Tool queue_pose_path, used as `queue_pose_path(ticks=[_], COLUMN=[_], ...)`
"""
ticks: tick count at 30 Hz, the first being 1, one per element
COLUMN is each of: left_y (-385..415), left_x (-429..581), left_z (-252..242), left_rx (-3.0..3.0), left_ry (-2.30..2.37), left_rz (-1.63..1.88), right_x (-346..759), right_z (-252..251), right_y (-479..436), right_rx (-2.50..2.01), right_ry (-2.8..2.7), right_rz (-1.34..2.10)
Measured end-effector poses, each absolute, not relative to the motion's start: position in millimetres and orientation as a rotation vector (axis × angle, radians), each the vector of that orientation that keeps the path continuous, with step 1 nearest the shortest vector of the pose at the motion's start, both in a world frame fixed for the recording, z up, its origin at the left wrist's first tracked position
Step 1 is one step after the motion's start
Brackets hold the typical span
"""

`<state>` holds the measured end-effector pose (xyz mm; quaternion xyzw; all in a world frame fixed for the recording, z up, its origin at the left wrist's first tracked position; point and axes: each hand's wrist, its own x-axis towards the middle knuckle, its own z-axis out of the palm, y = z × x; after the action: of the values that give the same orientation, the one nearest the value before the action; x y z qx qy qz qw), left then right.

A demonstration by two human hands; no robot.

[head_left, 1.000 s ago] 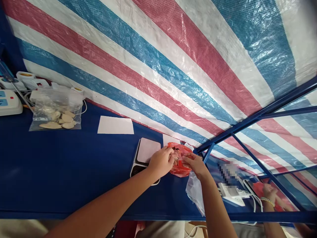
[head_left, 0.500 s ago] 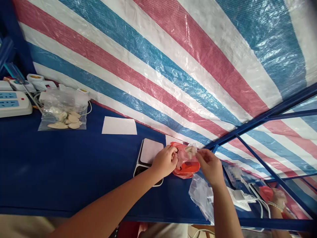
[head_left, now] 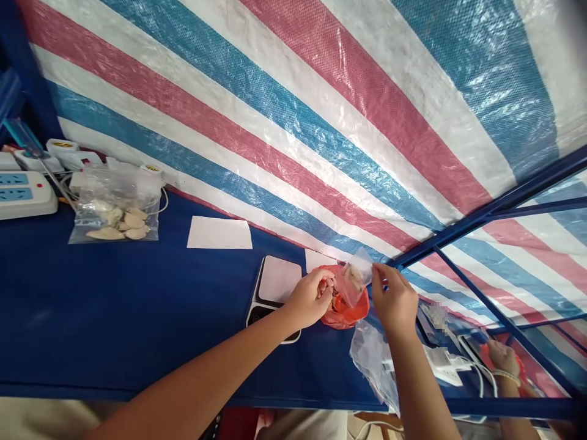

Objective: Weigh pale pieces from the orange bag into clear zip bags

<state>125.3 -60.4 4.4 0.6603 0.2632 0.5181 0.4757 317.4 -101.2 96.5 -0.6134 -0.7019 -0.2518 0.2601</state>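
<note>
My left hand is closed at the left rim of a red plastic bag, its fingers pinched together on something I cannot make out. My right hand pinches the upper right corner of a small clear bag with pale pieces inside, held over the red bag. Left of the red bag, partly behind my left forearm, lies a white scale with a dark edge. Crumpled clear plastic bags lie below the red bag, beside my right forearm.
A clear bag of pale flat pieces lies at the left near a power strip and a screwdriver. White paper lies behind the scale. At right, blue frame bars separate another person's hand.
My right hand has moved slightly right, and the small clear bag now hangs more spread out. My left hand has shifted slightly right. The other person's hand has moved left.
</note>
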Motion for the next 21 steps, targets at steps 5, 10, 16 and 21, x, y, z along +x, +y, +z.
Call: queue_pose_path(ticks=[5, 10, 16, 21], left_y=[-60.0, -59.7, -57.9, -57.3], left_x=[124.0, 125.2, 127.8, 124.2], left_z=[5.7, 3.2, -1.5, 0.8], left_rx=[1.592, 1.580, 1.572, 1.622], left_ry=[0.652, 0.645, 0.670, 0.726], left_rz=[1.274, 1.261, 1.280, 1.277], right_x=[313.6, 306.8, 303.0, 300.7], right_z=[98.5, 91.2, 91.1, 106.4], right_y=[-96.2, -92.7, -89.9, -102.3], right_rx=[-1.709, -1.660, -1.700, -1.657], right_ry=[-1.712, -1.561, -1.398, -1.252], right_rz=[-0.754, -0.691, -0.593, -0.421])
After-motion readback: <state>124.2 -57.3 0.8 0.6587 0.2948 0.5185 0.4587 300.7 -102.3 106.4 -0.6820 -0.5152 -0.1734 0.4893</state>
